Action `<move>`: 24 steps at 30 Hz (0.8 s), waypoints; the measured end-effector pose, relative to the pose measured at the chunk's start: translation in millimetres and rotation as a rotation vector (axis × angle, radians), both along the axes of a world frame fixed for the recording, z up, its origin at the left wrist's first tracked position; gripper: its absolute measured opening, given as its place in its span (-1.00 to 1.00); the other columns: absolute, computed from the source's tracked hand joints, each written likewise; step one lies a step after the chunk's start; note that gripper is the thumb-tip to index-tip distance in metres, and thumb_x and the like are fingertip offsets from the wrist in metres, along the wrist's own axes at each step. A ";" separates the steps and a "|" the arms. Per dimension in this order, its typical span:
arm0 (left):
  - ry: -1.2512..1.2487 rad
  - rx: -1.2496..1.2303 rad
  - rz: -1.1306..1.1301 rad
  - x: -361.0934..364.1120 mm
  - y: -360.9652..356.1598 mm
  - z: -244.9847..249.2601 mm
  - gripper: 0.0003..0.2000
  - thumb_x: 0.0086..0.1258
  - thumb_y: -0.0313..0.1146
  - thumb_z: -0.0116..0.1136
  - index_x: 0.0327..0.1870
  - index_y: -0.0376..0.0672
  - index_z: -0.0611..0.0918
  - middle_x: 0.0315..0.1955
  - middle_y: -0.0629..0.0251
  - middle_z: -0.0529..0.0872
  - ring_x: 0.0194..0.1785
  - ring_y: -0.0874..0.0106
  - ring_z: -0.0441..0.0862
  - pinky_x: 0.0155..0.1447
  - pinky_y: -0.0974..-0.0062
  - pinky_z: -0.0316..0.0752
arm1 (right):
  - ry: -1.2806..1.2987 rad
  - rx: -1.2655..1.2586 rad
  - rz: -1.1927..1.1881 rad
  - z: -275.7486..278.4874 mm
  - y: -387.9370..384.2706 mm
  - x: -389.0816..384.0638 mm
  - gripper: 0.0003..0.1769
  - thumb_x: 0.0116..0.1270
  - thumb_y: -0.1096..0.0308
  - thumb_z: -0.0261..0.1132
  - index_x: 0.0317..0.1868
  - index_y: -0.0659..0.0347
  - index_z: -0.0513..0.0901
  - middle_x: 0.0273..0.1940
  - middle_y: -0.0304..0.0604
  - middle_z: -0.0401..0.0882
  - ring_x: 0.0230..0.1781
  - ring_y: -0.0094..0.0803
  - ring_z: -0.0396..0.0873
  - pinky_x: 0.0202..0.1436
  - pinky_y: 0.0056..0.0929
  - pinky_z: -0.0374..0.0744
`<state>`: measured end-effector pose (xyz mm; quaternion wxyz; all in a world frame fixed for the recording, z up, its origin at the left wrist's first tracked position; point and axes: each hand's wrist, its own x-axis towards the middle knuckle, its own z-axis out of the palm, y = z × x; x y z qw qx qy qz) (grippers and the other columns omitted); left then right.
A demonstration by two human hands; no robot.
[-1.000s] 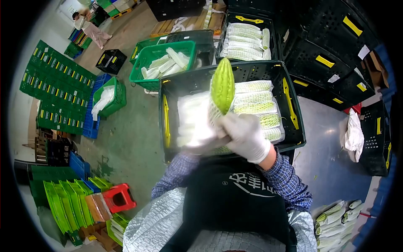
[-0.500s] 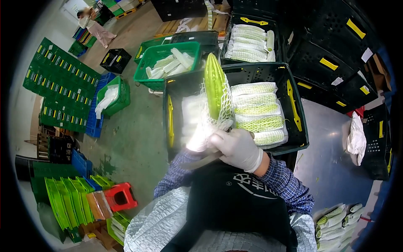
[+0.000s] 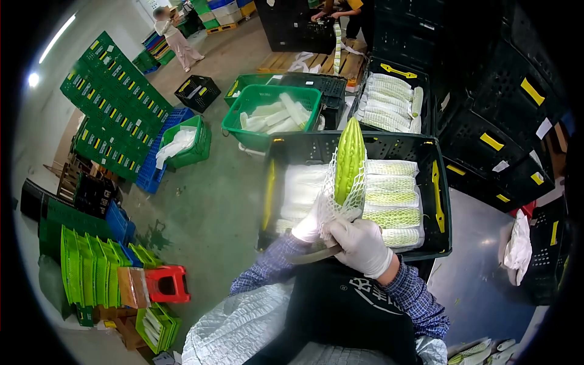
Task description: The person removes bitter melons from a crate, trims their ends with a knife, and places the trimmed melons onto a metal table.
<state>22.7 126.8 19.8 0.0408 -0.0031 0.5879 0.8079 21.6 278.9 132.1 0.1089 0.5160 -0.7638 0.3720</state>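
A green bitter melon (image 3: pixel 350 163) stands upright in front of me, its lower part inside a white foam net (image 3: pixel 331 196). My left hand (image 3: pixel 310 224), gloved and overexposed, closes around the netted lower end. At the base, my right hand (image 3: pixel 360 246) in a white glove pinches the net, with its fingers pressed together. Behind both hands lies a black crate (image 3: pixel 359 141) with yellow handles. It holds netted melons (image 3: pixel 392 198) in a row on the right and paler wrapped ones (image 3: pixel 299 187) on the left.
Beyond the crate are a green basket (image 3: pixel 274 94) of white sleeves and another black crate (image 3: pixel 398 68) of netted melons. Black crates (image 3: pixel 486 137) stack up at right beside a metal table (image 3: pixel 474 243). A red stool (image 3: pixel 167 283) stands lower left. Two people are in the background.
The view has shifted, so the crates and hands appear lower and further right. The net sits slightly differently around the melon, which both hands still hold. A second person has come into view at the top.
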 end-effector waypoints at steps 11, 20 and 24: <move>0.032 -0.174 -0.155 -3.6 6.0 65.6 -0.28 0.15 -0.52 0.47 0.38 -0.25 0.41 0.17 0.24 0.60 0.21 0.42 0.56 0.33 0.39 0.48 | -0.427 -0.427 -0.288 19.8 36.4 -7.8 -0.73 0.33 0.51 0.31 0.04 0.22 0.64 -0.47 -0.27 0.56 -0.55 -0.57 0.52 -0.47 -0.56 0.45; 0.134 -0.337 -0.116 3.6 32.4 77.1 -0.14 0.04 -0.45 0.52 0.43 -0.29 0.33 0.21 0.16 0.60 0.25 0.33 0.56 0.38 0.31 0.46 | -0.907 -0.759 -0.491 34.3 61.0 -37.5 -0.52 0.37 0.31 0.40 0.23 0.35 0.59 -0.01 -0.12 0.69 -0.08 -0.54 0.59 0.04 -0.55 0.53; 0.143 -0.565 -0.094 1.2 30.2 74.7 -0.05 -0.06 -0.32 0.60 0.44 -0.27 0.32 0.21 0.11 0.58 0.28 0.29 0.55 0.38 0.30 0.45 | -0.919 -0.792 -0.438 36.3 55.7 -38.2 -0.60 0.37 0.31 0.39 0.14 0.33 0.62 -0.18 -0.28 0.66 -0.50 -0.73 0.33 -0.41 -0.68 0.29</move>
